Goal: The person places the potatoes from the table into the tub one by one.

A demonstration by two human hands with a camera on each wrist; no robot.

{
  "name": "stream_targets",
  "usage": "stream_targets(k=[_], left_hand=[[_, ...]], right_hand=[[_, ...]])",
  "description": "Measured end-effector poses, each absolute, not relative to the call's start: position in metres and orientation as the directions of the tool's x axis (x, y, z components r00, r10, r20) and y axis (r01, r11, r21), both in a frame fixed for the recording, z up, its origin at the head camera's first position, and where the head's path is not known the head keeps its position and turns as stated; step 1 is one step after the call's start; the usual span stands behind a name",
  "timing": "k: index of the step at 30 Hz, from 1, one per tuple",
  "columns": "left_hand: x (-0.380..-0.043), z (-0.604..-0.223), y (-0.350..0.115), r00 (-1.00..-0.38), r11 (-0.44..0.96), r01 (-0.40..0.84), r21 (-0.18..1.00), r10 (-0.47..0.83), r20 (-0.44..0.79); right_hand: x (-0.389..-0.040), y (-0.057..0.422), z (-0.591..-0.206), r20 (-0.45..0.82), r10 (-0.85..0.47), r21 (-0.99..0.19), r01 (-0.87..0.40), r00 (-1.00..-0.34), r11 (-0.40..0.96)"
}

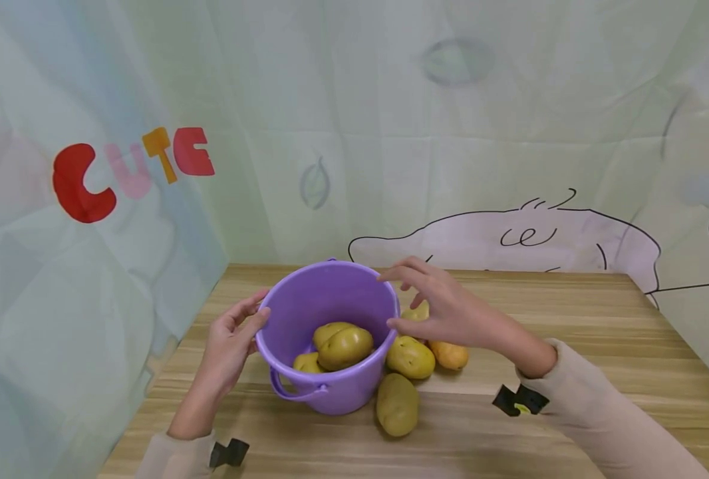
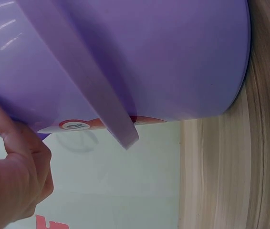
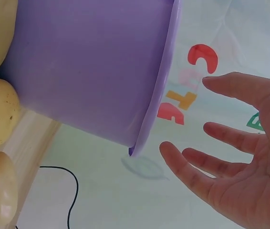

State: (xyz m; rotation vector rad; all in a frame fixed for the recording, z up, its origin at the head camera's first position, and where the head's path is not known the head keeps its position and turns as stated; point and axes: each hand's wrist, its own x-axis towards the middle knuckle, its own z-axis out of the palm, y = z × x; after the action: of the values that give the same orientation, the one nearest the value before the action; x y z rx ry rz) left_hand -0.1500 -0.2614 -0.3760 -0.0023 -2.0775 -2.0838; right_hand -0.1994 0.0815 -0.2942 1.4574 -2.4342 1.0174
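Note:
A purple bucket (image 1: 345, 389) stands on the wooden table, several potatoes (image 1: 347, 347) lying in its bottom. My left hand (image 1: 230, 336) grips its rim on the left side, thumb at the edge; the left wrist view shows the curled fingers (image 2: 27, 152) there. The bucket's handle (image 2: 77, 67) hangs down against the outer wall. At the right rim is my right hand (image 1: 438, 303), fingers spread and holding nothing; in the right wrist view a gap shows between the fingertips (image 3: 167, 149) and the rim. Right beside the bucket's base lies a greenish-brown potato (image 1: 398, 404).
More loose potatoes lie right of the bucket: a yellow one (image 1: 411, 357), a more orange one (image 1: 450, 355), and another (image 1: 417, 311) partly behind the right hand. A printed curtain (image 1: 283, 186) rises along the back and left of the table (image 1: 570, 372).

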Motion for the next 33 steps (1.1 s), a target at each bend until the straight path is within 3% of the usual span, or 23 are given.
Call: stream_targets(k=[33], left_hand=[[-0.148, -0.375, -0.258, -0.979, 0.007, 0.134, 0.991, -0.156, 0.133]], right_hand=[[-0.201, 0.129, -0.324, 0.280, -0.697, -0.439, -0.733, -0.661, 0.519]])
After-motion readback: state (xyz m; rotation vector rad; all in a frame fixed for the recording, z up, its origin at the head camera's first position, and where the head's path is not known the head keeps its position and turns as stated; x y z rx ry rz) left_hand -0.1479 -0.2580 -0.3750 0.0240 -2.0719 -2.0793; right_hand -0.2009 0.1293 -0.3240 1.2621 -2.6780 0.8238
